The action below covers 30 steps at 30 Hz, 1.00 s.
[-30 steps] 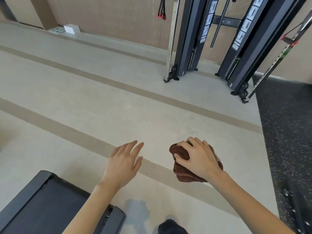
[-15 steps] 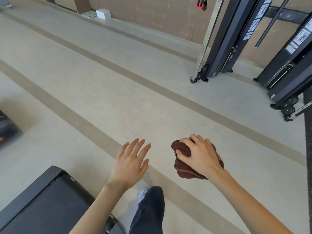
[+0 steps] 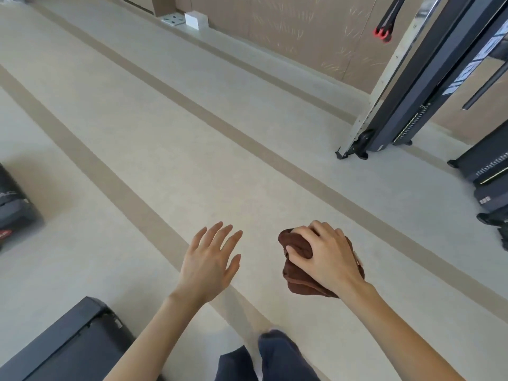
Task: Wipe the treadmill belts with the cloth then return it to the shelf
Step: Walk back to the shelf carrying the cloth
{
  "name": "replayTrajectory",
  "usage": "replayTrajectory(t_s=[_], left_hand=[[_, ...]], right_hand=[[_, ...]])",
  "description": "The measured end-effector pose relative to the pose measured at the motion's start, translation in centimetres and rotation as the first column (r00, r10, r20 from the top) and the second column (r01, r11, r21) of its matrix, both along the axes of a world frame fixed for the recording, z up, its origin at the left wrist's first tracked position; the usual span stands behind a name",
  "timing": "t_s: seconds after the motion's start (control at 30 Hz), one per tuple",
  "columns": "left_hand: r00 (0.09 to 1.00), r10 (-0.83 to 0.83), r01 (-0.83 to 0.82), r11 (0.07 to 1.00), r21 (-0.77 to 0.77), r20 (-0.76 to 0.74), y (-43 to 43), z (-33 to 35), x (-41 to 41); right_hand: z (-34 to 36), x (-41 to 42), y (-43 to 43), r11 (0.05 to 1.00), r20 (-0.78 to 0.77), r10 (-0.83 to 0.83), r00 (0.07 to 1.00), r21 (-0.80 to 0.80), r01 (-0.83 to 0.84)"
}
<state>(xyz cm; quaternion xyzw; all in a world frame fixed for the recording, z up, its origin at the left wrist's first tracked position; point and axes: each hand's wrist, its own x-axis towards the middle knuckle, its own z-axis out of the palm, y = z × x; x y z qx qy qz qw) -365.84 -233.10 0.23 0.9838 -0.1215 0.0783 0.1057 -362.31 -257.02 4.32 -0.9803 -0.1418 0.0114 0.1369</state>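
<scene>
My right hand (image 3: 327, 257) grips a bunched dark brown cloth (image 3: 295, 279) in the air above the floor, fingers curled over its top. My left hand (image 3: 211, 259) hovers beside it, palm down with fingers spread, holding nothing. The rear end of a dark grey treadmill (image 3: 66, 345) fills the bottom left corner, below and left of my left forearm. The end of a second dark machine (image 3: 13, 210) shows at the left edge. No shelf is in view.
Pale floor with tan stripes (image 3: 170, 149) stretches ahead. Black cable-machine towers (image 3: 406, 105) stand at the upper right, with another machine base (image 3: 489, 171) at the right edge. A white box (image 3: 195, 20) sits by the far wall. My dark-trousered legs (image 3: 275, 358) show at the bottom.
The view has swung left and forward: the cable machines slid to the right, the second machine came in at the left edge, and my legs stepped into view. Both hands keep their poses.
</scene>
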Motion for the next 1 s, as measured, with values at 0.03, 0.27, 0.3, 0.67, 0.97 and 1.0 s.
replayTrajectory(t_s=[0.03,0.27,0.3,0.67,0.97,1.0], left_hand=[[1.000,0.009,-0.009,1.000,-0.001,-0.012,0.3,-0.3,0.9],[0.998,0.062,-0.061,0.998,0.009,-0.017,2.0,-2.0,9.4],[0.997,0.072,-0.072,0.997,0.008,-0.016,2.2,-1.8,11.2],[0.981,0.189,-0.190,0.982,0.005,0.048,4.0,1.0,31.2],[0.984,0.172,-0.174,0.984,0.046,0.037,8.2,-1.5,40.8],[0.985,0.170,-0.172,0.984,0.050,0.041,9.1,-1.8,42.2]], right_hand=[[-0.3,1.3,0.4,1.000,-0.003,0.019,1.000,-0.006,-0.019],[-2.1,12.3,1.8,0.984,0.014,0.171,0.985,-0.051,-0.170],[-2.2,14.5,1.8,0.982,0.011,0.182,0.983,-0.054,-0.181],[-0.8,37.6,6.0,0.978,0.027,0.209,0.978,0.015,-0.209],[-4.8,47.6,10.9,0.970,-0.082,0.242,0.967,-0.006,-0.244],[-5.2,49.0,11.7,0.972,-0.090,0.236,0.968,0.004,-0.236]])
